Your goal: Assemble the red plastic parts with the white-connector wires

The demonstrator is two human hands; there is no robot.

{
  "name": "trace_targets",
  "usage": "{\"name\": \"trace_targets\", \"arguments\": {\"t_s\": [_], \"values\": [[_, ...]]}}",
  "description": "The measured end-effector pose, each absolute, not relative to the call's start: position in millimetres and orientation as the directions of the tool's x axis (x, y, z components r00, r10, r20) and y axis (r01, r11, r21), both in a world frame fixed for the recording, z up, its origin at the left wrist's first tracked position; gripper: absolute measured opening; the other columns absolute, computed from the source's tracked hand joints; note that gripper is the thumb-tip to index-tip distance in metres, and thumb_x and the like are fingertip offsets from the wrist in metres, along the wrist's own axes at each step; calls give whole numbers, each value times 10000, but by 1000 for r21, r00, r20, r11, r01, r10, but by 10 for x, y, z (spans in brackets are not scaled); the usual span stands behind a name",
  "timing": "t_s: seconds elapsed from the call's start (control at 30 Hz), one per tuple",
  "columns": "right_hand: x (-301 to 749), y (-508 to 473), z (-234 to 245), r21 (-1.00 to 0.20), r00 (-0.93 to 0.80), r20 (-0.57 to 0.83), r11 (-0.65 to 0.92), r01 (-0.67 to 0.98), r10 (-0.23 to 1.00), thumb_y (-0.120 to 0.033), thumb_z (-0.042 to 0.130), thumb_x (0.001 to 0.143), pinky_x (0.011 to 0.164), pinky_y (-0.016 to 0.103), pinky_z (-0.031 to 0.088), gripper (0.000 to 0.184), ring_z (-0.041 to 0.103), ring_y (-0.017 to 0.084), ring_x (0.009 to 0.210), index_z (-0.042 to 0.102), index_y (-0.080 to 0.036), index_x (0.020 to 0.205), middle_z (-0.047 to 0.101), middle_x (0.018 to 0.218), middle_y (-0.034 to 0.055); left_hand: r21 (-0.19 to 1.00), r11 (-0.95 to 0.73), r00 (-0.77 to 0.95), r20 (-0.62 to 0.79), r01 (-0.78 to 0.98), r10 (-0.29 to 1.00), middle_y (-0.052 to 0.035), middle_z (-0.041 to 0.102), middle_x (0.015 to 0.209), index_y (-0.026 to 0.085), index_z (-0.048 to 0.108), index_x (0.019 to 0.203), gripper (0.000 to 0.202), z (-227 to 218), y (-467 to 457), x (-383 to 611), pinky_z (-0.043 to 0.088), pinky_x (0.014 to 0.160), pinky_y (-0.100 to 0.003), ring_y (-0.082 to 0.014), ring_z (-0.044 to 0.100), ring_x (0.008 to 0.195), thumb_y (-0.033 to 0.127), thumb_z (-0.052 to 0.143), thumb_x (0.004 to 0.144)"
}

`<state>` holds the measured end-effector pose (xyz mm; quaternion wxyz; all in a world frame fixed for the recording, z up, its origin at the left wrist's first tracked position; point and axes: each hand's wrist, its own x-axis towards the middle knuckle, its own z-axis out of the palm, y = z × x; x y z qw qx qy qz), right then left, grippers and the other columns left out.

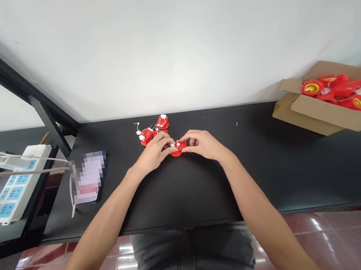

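Between my two hands, just above or on the black tabletop, is a small red plastic part point(177, 151) with white pieces on its upper side. My left hand point(156, 152) pinches it from the left, thumb and fingers by a white piece. From the right, my right hand point(203, 144) grips its edge with thumb and fingertips. Right behind my left hand lies a cluster of similar red parts point(146, 136) with white connectors and thin wires; my fingers partly hide it.
An open cardboard box point(316, 113) with red and gold parts point(343, 90) stands at the right. A small screw-like bit point(236, 123) lies on the black table point(269, 161). To the left are a phone point(90, 176), a white power strip point(18, 187), cables and a black frame point(51, 125).
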<state>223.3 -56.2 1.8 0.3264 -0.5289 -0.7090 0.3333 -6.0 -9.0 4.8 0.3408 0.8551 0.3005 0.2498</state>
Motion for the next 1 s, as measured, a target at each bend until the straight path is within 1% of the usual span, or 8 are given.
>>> {"name": "trace_targets", "arguments": {"t_s": [0.33, 0.5, 0.57, 0.63, 0.73, 0.8, 0.9, 1.0], "values": [[2200, -546, -9, -800, -206, 161, 250, 545, 965, -301, 776, 834, 662, 317, 492, 122, 551, 141, 664, 783, -232, 934, 733, 1006, 50, 610, -691, 705, 288, 388, 649, -100, 601, 1149, 180, 621, 1062, 185, -45, -79, -52, 569, 937, -404, -203, 636, 980, 289, 472, 1044], [2200, -539, -9, -800, -199, 170, 253, 543, 965, -244, 774, 825, 704, 330, 502, 118, 552, 140, 671, 784, -235, 943, 738, 1028, 45, 611, -678, 676, 297, 408, 675, -100, 594, 1159, 178, 621, 1063, 195, -90, -90, -21, 573, 934, -401, -198, 638, 958, 296, 466, 1048], [2223, -543, 3, -818, -207, 143, 233, 525, 968, -242, 754, 833, 712, 334, 501, 125, 555, 137, 680, 779, -236, 955, 732, 1066, 44, 636, -658, 686, 265, 403, 677, -91, 600, 1156, 190, 634, 1072, 208, -66, -91, -29, 573, 935, -401, -196, 637, 947, 352, 507, 1041], [2261, -552, 22, -850, -225, 82, 186, 493, 971, -270, 735, 842, 700, 335, 498, 150, 559, 135, 678, 774, -232, 982, 724, 1078, 46, 659, -661, 729, 244, 360, 640, -87, 607, 1149, 198, 656, 1105, 235, -31, -80, -52, 569, 945, -401, -202, 641, 962, 393, 550, 1025], [2317, -575, 64, -891, -248, -25, 91, 444, 968, -353, 732, 844, 657, 330, 489, 255, 557, 135, 659, 765, -217, 1057, 708, 981, 41, 665, -693, 795, 244, 279, 555, -94, 611, 1157, 211, 688, 1159, 261, -5, -49, -86, 556, 973, -393, -214, 643, 1027, 388, 548, 1027], [2337, -589, 89, -908, -265, -73, 46, 416, 962, -407, 749, 830, 625, 323, 484, 331, 549, 134, 642, 758, -209, 1095, 684, 900, 27, 656, -711, 816, 251, 253, 521, -96, 614, 1163, 216, 709, 1149, 268, -17, -32, -95, 553, 977, -380, -213, 645, 1047, 371, 519, 1040], [2331, -593, 99, -924, -282, -106, 11, 383, 953, -437, 766, 810, 594, 314, 479, 366, 528, 126, 603, 754, -198, 1087, 647, 809, 4, 624, -752, 822, 302, 212, 483, -102, 626, 1149, 204, 724, 1113, 289, -80, -25, -84, 566, 931, -359, -205, 653, 1021, 347, 479, 1057], [2304, -575, 62, -931, -260, -106, -4, 365, 960, -386, 744, 819, 596, 312, 484, 310, 531, 120, 586, 760, -190, 1058, 644, 779, 2, 561, -813, 792, 421, 154, 441, -113, 638, 1116, 187, 717, 1125, 311, -170, -20, -60, 580, 837, -330, -194, 659, 963, 321, 442, 1069]]}}
